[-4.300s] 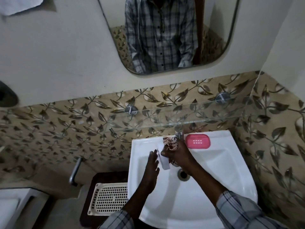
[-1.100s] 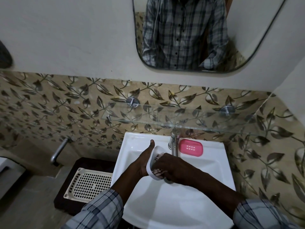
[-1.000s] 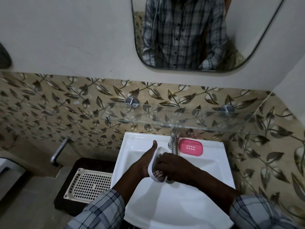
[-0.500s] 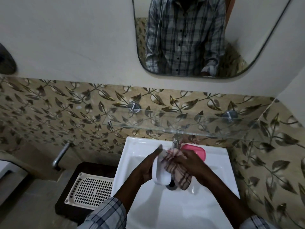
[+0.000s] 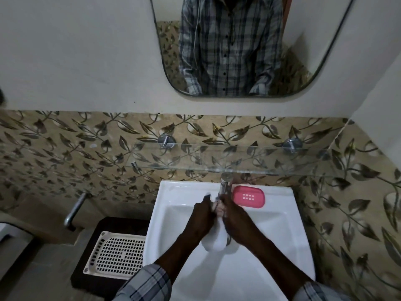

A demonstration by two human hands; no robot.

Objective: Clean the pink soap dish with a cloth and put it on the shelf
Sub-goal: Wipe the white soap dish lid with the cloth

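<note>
The pink soap dish part [image 5: 248, 196] with small drain holes lies on the sink's back ledge, right of the tap [image 5: 224, 185]. Over the basin, my left hand [image 5: 200, 216] holds a white dish part [image 5: 214, 240] on edge. My right hand [image 5: 233, 213] presses a checked cloth [image 5: 218, 206] against it; only a small bit of cloth shows between the hands. The glass shelf [image 5: 238, 158] hangs on the tiled wall just above the sink, with nothing on it.
The white sink [image 5: 271, 235] fills the lower middle. A white perforated tray [image 5: 117, 253] on a dark stand sits to its left, below a metal grab bar [image 5: 74, 210]. A mirror [image 5: 238, 46] hangs above. The tiled side wall stands close on the right.
The cloth hung loose over the white part half a second ago; now it is bunched between my hands, which have closed together. The pink part has stayed on the ledge.
</note>
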